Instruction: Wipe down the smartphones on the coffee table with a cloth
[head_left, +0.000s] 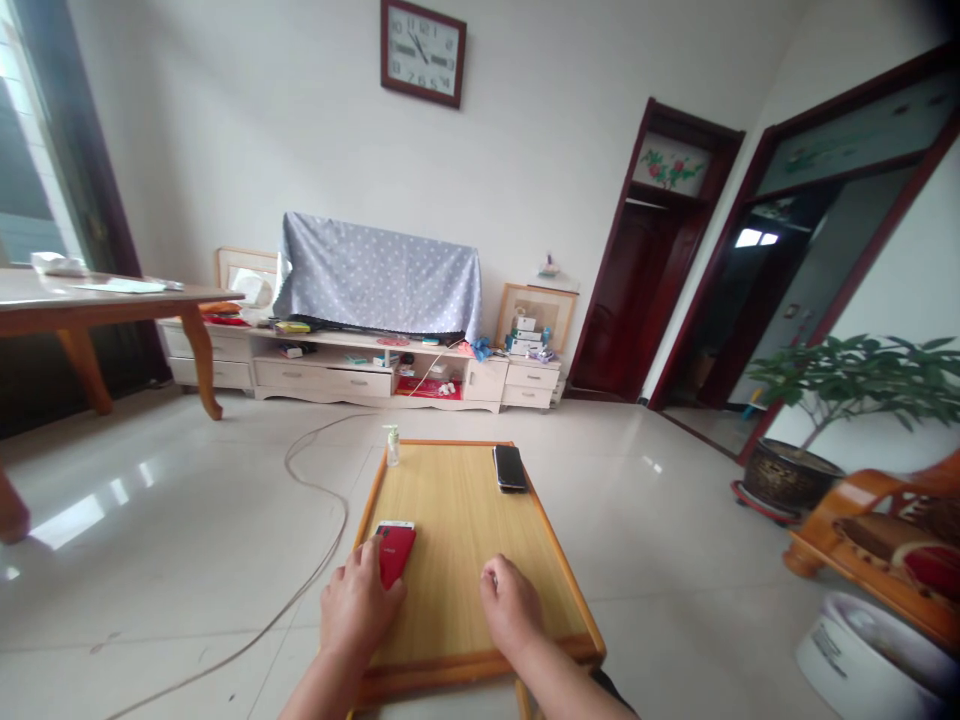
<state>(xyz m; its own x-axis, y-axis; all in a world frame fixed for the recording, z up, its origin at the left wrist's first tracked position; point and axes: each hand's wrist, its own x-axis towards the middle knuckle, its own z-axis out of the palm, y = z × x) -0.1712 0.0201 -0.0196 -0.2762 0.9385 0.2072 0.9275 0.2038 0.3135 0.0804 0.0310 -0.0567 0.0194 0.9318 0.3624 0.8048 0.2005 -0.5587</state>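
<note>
On the left part of a small wooden table (450,610) lies a red phone (396,552), with a white-edged one partly showing beneath it. My left hand (361,598) is round the near end of the red phone, thumb on its right side and fingers at its left edge. To the right, my right hand (510,600) rests on the table with its fingers curled in; whether anything is inside is hidden. A black phone (510,468) lies near the far right corner, on top of another flat item. A small clear pump bottle (393,446) stands at the far left corner.
A cable (334,500) curves over the floor left of the table. Beyond stands a low white cabinet (322,380) with a cloth-covered object (375,275). At the right are a potted plant (795,470), a wooden chair (862,510) and a white bucket (847,650).
</note>
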